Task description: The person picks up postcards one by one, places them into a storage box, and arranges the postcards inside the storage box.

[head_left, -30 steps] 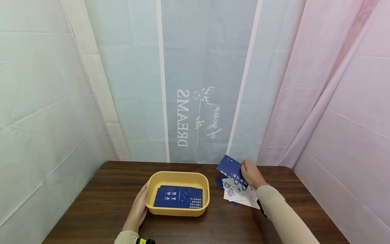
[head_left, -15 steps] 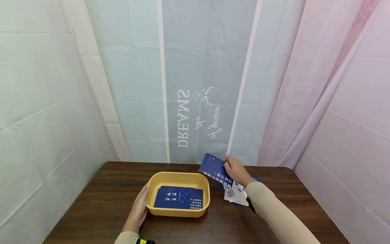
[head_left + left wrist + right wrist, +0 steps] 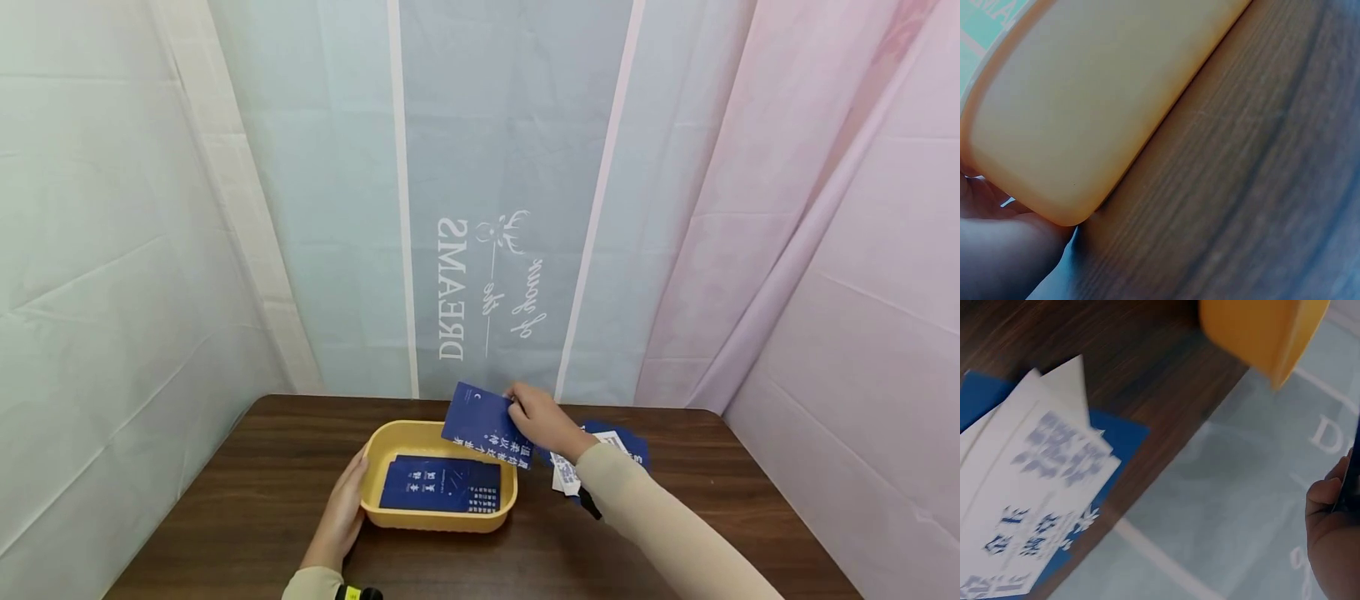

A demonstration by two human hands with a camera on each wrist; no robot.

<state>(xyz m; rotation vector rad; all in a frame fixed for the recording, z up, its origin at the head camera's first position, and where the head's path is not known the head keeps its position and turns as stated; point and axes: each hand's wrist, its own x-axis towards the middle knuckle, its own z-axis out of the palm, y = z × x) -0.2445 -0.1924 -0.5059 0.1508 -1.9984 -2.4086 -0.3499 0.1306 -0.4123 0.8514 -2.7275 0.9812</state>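
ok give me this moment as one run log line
left hand: touching left side of yellow tray | right hand: pinching blue card above table | yellow tray: blue cards inside | table: blue and white cards

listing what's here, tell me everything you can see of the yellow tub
The yellow tub is a shallow, open rounded rectangle with smooth, plastic-looking walls. It stands upright on the dark wooden table, length running left to right. Blue cards with white print lie inside. The left hand touches its left end. A blue card in the right hand overlaps its far right corner in the head view; contact is unclear.
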